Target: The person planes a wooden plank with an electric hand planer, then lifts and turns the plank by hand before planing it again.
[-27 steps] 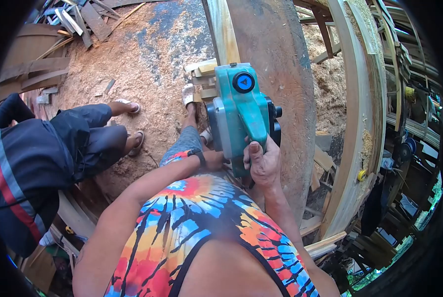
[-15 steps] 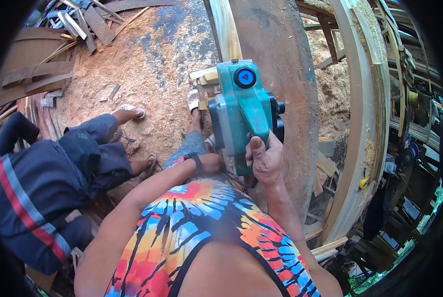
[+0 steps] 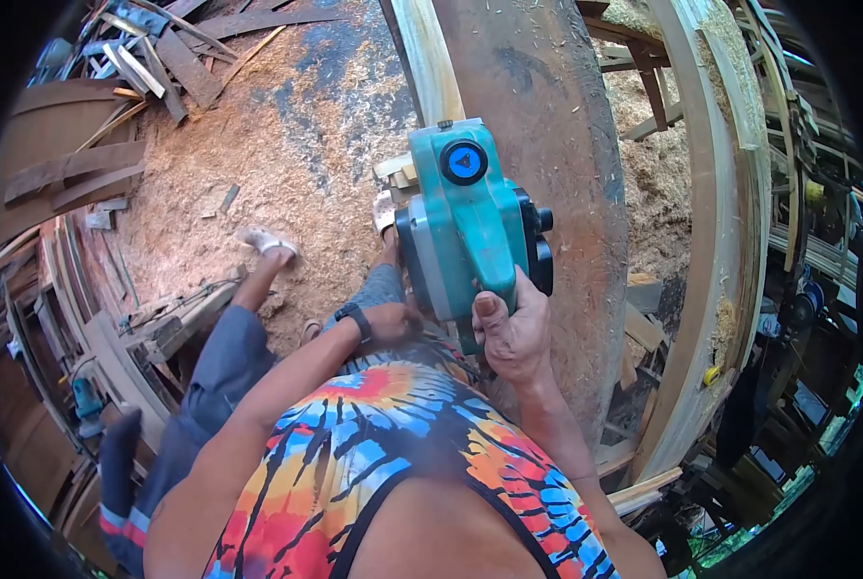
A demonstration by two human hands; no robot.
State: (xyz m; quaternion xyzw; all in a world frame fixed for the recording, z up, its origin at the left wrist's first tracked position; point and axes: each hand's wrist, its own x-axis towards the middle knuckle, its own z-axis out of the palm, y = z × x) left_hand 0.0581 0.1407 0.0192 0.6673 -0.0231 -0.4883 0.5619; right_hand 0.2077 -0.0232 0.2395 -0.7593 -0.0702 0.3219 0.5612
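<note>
A teal electric planer (image 3: 484, 227) rests over a long pale wood board (image 3: 428, 63) on the brown workbench. My right hand (image 3: 513, 333) is wrapped around the rear of its handle, thumb on top. The planer's blue-centred knob faces up, and its underside is hidden. My left hand (image 3: 395, 323), with a dark watch at the wrist, is held low at my waist, left of the planer's rear. Its fingers look curled, but what they may hold is hidden.
The long brown workbench (image 3: 566, 183) runs away from me. Thick planks (image 3: 711, 232) stand to its right, with a yellow tape measure (image 3: 711, 375). Wood shavings (image 3: 287, 145) cover the floor. Scrap wood (image 3: 176, 63) is piled at far left. A co-worker's leg (image 3: 231, 352) is close on my left.
The planer and my right hand have shifted slightly left and toward me in view. The co-worker has moved back toward the lower left, uncovering wood and a teal tool there.
</note>
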